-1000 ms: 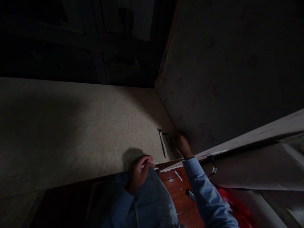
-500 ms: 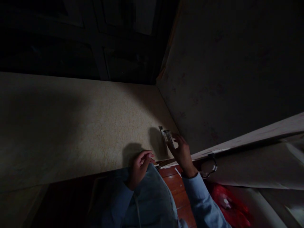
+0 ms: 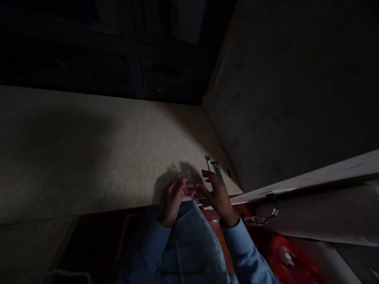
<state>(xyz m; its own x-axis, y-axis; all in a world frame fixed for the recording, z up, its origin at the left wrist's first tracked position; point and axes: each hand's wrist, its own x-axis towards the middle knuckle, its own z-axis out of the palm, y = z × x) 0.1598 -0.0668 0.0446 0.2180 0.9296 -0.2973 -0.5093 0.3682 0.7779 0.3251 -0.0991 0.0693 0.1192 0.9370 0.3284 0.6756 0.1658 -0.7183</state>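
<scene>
My left hand (image 3: 177, 194) is closed on a small clear plastic piece (image 3: 186, 176), perhaps a case or cover, just above the near edge of the pale tabletop (image 3: 130, 157). Its exact shape is hard to make out in the dim light. To the right, my right hand (image 3: 217, 195) has its fingers apart and holds nothing; its fingertips come close to my left hand. Just beyond it lie a dark-headed razor (image 3: 217, 170) and a toothbrush (image 3: 208, 162), whose lower end my right hand hides.
A small dark object (image 3: 229, 172) lies by the patterned wall (image 3: 266, 118) at the right. Dark panelled doors (image 3: 133, 75) stand behind the tabletop. A cable (image 3: 274, 211) hangs at the right, above a red plastic bag (image 3: 291, 260).
My right hand has moved slightly left and let go of the clear plastic piece, which is now in my left hand. The razor and small dark object are now more plainly visible.
</scene>
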